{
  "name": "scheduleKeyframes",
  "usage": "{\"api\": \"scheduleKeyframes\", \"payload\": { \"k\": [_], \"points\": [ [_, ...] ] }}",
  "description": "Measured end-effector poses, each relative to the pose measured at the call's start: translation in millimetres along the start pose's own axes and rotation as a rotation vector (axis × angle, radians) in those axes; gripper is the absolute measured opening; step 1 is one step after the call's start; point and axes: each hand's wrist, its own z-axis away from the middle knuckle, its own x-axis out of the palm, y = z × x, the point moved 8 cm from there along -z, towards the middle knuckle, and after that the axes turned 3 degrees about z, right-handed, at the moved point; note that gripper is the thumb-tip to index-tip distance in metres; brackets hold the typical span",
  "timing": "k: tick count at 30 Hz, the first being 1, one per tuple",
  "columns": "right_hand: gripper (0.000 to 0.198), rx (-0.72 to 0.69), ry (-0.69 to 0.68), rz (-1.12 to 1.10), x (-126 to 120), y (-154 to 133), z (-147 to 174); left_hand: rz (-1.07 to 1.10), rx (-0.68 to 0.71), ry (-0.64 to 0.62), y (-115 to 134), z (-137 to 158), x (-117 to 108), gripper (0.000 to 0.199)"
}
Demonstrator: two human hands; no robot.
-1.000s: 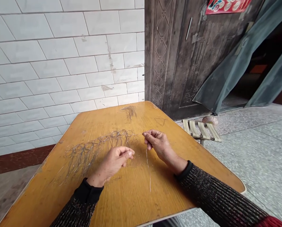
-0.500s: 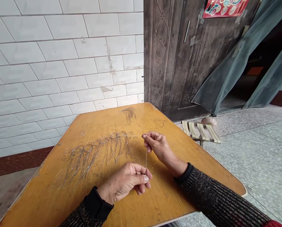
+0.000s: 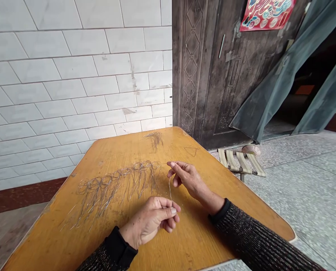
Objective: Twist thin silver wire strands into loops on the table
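A thin wire (image 3: 170, 188) runs between my two hands above the wooden table (image 3: 207, 241). My left hand (image 3: 159, 216) pinches its lower end between thumb and forefinger. Higher up and to the right, my right hand (image 3: 186, 177) is closed on the wire's upper part, and a fine end sticks out leftward from the fingertips. Left of my right hand lies a long row of looped, tangled wires (image 3: 111, 180), their loose ends trailing toward me. The exact spot where the wire passes inside my right fingers is hidden.
A smaller bunch of wires (image 3: 156, 139) lies near the table's far edge, with a bent wire loop (image 3: 191, 151) to its right. A white tiled wall (image 3: 100, 90) stands behind. On the right are a strapped folding stool (image 3: 241, 162), a dark door (image 3: 204, 75) and a hanging curtain (image 3: 269, 98).
The camera has tilted up slightly, so the scene sits lower. My right hand has shifted a little left relative to the table, and the wire between my hands now curves slightly.
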Motion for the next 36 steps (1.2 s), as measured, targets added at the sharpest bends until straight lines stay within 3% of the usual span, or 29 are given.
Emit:
{"api": "scheduleKeyframes", "payload": {
  "k": [9,24,31,36],
  "points": [
    [0.035,0.051,-0.190,-0.020,22.7,3.0,11.6,-0.032,0.124,0.155,14.1,-1.0,-16.1,0.026],
    [0.033,0.110,-0.312,-0.125,37.1,9.3,16.7,-0.092,0.090,0.148,5.6,-9.3,-18.2,0.028],
    [0.032,0.068,-0.324,-0.085,36.4,5.0,16.6,-0.279,0.164,0.207,20.0,-5.2,-23.2,0.026],
    [0.034,0.029,-0.318,-0.017,35.1,7.9,14.9,-0.289,0.292,0.317,43.3,3.1,-42.3,0.040]
  ]
}}
